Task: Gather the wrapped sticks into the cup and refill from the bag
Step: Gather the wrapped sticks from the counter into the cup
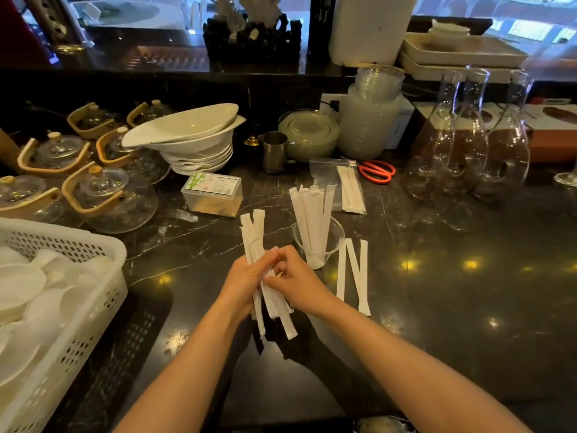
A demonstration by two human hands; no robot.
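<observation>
A bundle of white paper-wrapped sticks (254, 235) is held above the dark marble counter by both hands. My left hand (242, 281) grips the bundle's middle from the left, and my right hand (296, 281) closes on it from the right. Just behind stands a clear plastic cup (334, 237) with several wrapped sticks (312, 214) upright in it. Three more wrapped sticks (354, 273) lie flat on the counter to the cup's right. A clear zip bag (324, 171) holding a few sticks lies behind the cup.
A white perforated basket (93, 307) of dishes sits at the left edge. Glass teapots (109, 198), stacked white bowls (193, 139), a toothpick box (214, 195), a metal jug (274, 151), red scissors (376, 171) and glass carafes (468, 145) ring the work area.
</observation>
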